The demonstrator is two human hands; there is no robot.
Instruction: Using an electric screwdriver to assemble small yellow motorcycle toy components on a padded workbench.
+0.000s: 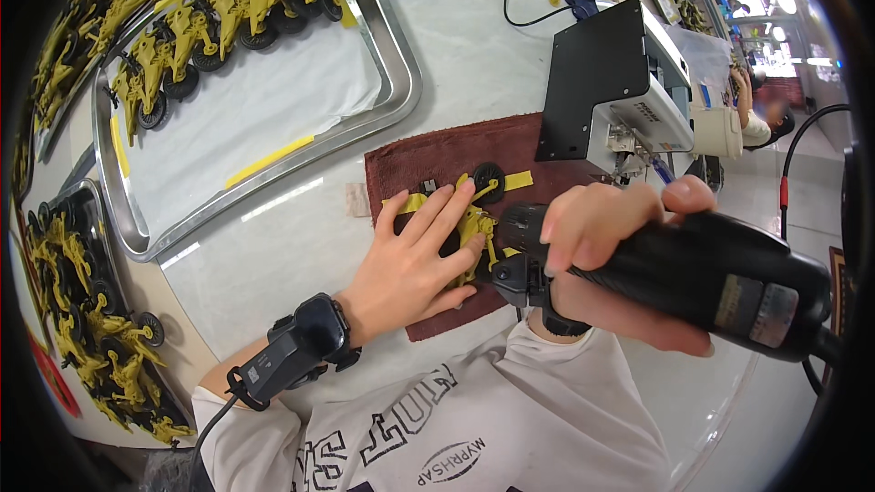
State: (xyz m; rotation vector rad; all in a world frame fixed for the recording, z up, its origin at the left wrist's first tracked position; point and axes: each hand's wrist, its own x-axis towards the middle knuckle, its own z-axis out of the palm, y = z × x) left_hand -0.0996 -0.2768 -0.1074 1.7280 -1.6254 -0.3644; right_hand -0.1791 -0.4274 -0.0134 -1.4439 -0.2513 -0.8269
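My left hand (419,260) lies flat with fingers spread on a yellow toy motorcycle (476,219), pressing it onto a dark red cloth (410,164). One black wheel (488,180) of the toy shows beyond my fingertips. My right hand (606,251) grips a black electric screwdriver (702,278), whose tip points left at the toy's side, close to my left thumb. A black device is strapped to my left wrist (301,342).
A steel tray (401,64) lined with white paper holds a row of finished yellow toy motorcycles (219,18) at the back left. More toys fill a tray (82,310) at the left edge. A black and white machine (620,91) stands behind the cloth. Another person sits far right.
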